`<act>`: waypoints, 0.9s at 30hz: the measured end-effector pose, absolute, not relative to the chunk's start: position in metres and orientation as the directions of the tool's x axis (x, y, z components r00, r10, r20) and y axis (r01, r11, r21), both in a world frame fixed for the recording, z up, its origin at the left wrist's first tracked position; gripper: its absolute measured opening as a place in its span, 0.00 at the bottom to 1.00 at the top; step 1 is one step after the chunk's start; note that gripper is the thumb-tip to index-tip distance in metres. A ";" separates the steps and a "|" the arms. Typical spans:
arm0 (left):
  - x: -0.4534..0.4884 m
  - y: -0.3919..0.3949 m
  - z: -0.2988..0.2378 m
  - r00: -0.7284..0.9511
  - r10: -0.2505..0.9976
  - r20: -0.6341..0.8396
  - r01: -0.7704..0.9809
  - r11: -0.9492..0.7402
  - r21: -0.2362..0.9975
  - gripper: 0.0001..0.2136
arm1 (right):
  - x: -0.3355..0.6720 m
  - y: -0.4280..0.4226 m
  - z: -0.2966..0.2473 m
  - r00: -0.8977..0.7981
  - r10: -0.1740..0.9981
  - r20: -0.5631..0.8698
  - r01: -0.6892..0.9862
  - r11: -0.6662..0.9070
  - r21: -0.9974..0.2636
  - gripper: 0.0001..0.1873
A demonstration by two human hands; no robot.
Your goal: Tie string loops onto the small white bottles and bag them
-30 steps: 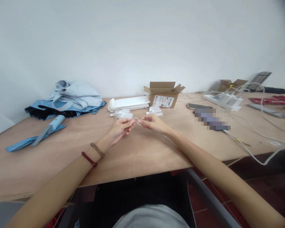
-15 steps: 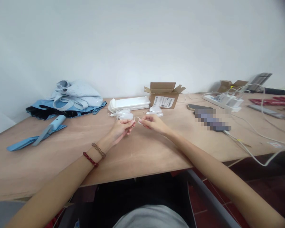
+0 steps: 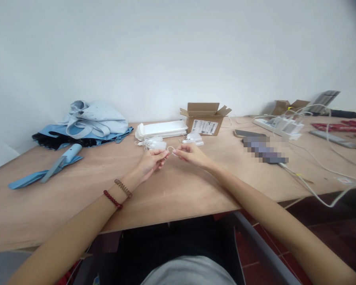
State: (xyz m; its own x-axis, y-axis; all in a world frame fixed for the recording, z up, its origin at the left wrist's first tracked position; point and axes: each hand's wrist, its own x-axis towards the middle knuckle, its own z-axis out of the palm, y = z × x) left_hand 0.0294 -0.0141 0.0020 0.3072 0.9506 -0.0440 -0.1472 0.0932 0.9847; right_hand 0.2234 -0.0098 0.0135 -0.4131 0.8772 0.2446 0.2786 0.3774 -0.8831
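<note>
Loop of white cord is arching over the tabletop; my left hand is pinching one side, my right hand the other (gentle pressure probably suits cord this thin); white pieces are lying beyond.

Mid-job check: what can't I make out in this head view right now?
All in the head view:
Ends of the white loop: hidden in the grip of the left hand and right hand.
Inside of the cardboard box: hidden by its front wall.
Print on the label: too small and blurred.
Face of the phone: masked by pixelation.
Black object: cut off by the right edge.
</note>
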 end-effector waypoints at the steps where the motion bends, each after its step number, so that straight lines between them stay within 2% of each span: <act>1: 0.029 -0.014 0.002 0.306 0.951 -0.044 -0.143 0.092 0.985 0.13 | 0.223 -0.010 0.014 -0.411 0.879 0.240 0.282 0.373 -0.884 0.24; 7: 0.030 -0.015 0.002 0.301 0.954 0.006 -0.085 0.020 0.996 0.14 | 0.223 -0.011 0.015 -0.409 0.883 0.231 0.289 0.365 -0.885 0.24; 13: 0.030 -0.016 -0.005 0.245 0.962 0.121 0.127 -0.156 0.980 0.15 | 0.221 -0.012 0.011 -0.425 0.877 0.223 0.317 0.375 -0.871 0.24; 19: 0.031 -0.020 -0.008 0.241 0.962 0.129 0.223 -0.184 0.957 0.15 | 0.219 -0.012 0.006 -0.426 0.881 0.206 0.354 0.372 -0.858 0.24; 27: 0.033 -0.024 -0.008 0.263 0.959 0.106 0.263 -0.177 0.948 0.17 | 0.216 -0.013 0.000 -0.418 0.878 0.234 0.372 0.400 -0.837 0.24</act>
